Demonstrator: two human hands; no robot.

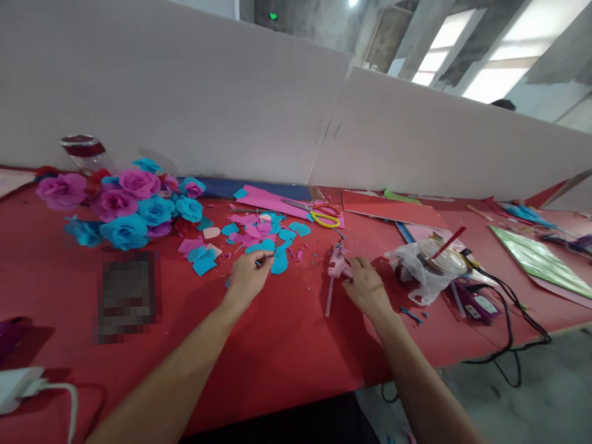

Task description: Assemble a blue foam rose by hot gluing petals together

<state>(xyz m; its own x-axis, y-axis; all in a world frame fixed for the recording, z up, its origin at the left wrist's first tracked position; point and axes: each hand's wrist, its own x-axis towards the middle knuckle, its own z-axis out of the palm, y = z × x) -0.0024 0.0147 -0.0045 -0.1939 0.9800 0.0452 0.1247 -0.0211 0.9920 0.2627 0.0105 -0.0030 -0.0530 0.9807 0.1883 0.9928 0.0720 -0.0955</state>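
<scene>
My left hand is closed in a pinch on a small, dark bluish thing, too small to make out, in front of the pile of blue paper petals. Pink paper petals lie among the blue ones. My right hand has its fingers round the handle of a pale pink hot glue gun. The gun's nozzle points away from me, and a clear glue stick sticks out of its back end. Behind the petals, yellow-and-red-handled scissors rest on a pink paper sheet.
Pink, blue and red paper flowers stand at left near a jar and a blurred-out dark object. At right are a plastic bag by a round container, a purple device, black cables and green sheets.
</scene>
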